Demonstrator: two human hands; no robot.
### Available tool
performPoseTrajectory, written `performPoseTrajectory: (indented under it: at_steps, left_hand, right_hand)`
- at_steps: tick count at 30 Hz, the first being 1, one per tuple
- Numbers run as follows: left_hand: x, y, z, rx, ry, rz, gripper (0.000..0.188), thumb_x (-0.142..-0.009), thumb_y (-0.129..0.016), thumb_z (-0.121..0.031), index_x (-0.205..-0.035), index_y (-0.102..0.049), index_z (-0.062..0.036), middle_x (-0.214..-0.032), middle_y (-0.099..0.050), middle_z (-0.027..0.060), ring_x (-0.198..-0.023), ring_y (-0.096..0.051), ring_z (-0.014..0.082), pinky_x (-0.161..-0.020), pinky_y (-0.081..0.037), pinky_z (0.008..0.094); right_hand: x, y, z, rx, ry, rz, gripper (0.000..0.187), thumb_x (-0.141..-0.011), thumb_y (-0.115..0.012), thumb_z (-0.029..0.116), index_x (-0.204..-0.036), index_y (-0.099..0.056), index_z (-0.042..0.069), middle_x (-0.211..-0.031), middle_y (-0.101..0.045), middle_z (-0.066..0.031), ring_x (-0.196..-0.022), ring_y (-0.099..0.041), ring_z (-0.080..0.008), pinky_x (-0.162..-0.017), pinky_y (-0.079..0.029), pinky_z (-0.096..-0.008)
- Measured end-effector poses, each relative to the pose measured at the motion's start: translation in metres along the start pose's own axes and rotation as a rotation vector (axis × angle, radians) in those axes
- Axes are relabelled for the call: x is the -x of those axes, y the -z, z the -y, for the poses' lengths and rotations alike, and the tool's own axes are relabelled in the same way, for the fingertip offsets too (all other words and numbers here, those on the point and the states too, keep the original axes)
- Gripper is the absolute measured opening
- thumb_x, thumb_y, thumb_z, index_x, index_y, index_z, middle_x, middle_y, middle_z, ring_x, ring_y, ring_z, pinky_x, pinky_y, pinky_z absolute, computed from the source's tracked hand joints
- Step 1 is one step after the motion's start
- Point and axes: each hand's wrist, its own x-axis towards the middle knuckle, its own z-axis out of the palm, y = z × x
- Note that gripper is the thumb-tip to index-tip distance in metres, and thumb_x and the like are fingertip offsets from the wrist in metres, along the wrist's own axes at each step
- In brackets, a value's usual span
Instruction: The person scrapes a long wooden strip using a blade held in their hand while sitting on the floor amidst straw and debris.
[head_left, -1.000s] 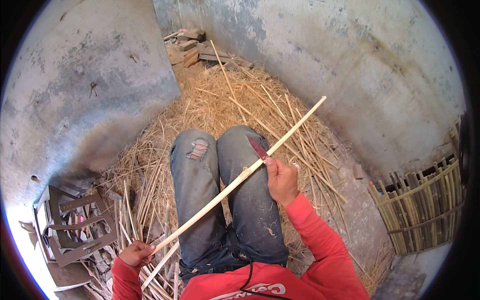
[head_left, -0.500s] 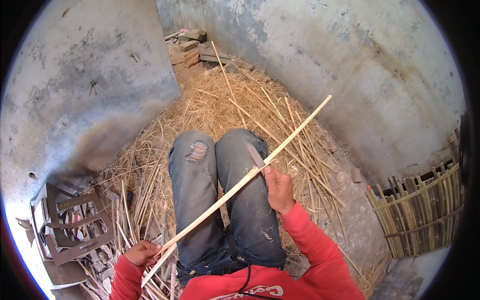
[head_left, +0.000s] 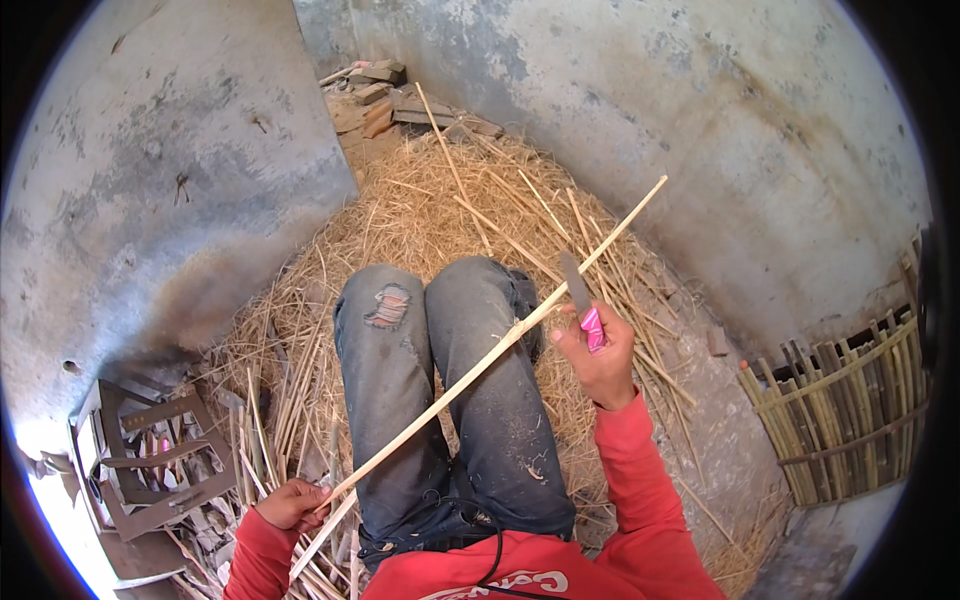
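A long pale strip, apparently split bamboo, [head_left: 440, 400] slants across my thighs, its far end rising to the right above the shavings. My left hand [head_left: 292, 504] is closed around it near its lower end, beside my left hip. A second pale piece runs down below that hand; whether it is split from the same strip, I cannot tell. My right hand [head_left: 606, 365] grips a knife [head_left: 594, 330] by its pink handle, right of my knees. The dark blade points up and away, crossing the strip in view; contact is unclear. A curled shaving clings to the strip near my right knee.
Straw-like shavings [head_left: 390, 225] cover the floor ahead, with loose strips lying on them. A dark frame [head_left: 165, 510] stands at the left among scraps. A slatted bamboo basket [head_left: 845, 420] leans at the right wall. Bricks [head_left: 380, 72] lie in the far corner.
My right hand has moved right and away along the strip, turning so the knife's pink handle shows. My left hand keeps its hold, having shifted slightly.
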Motion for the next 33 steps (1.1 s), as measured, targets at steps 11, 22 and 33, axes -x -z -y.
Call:
performPoseTrajectory:
  at_steps: [11,22,33]
  left_hand:
    - [-0.005,-0.015,-0.007,0.067,0.010,-0.053,0.051,-0.106,-0.057,-0.038,-0.069,-0.057,-0.0025,-0.050,-0.036,-0.0025,-0.043,-0.029,0.0100,-0.043,-0.021,0.0283]
    - [-0.008,-0.016,-0.004,0.046,-0.015,-0.062,0.051,-0.106,-0.058,-0.038,-0.068,-0.056,-0.0039,-0.050,-0.036,-0.0028,-0.043,-0.028,0.0092,-0.043,-0.019,0.0281]
    - [-0.013,-0.017,0.001,0.087,-0.028,-0.056,0.048,-0.106,-0.059,-0.037,-0.071,-0.061,-0.0036,-0.050,-0.037,-0.0046,-0.041,-0.027,0.0083,-0.043,-0.017,0.0276]
  right_hand:
    - [0.001,-0.026,0.016,0.444,0.455,-0.183,0.017,-0.078,-0.079,0.002,-0.095,-0.076,0.000,-0.101,-0.074,-0.0195,-0.090,-0.074,-0.0330,-0.074,-0.058,-0.0397]
    - [-0.017,-0.023,0.032,0.452,0.289,-0.322,0.031,-0.078,-0.088,0.013,-0.099,-0.072,-0.004,-0.097,-0.072,-0.0181,-0.082,-0.071,-0.0331,-0.074,-0.055,-0.0407]
    - [-0.016,-0.026,0.032,0.427,0.447,-0.223,0.019,-0.080,-0.083,0.007,-0.094,-0.074,-0.002,-0.095,-0.072,-0.0171,-0.079,-0.071,-0.0321,-0.068,-0.054,-0.0392]
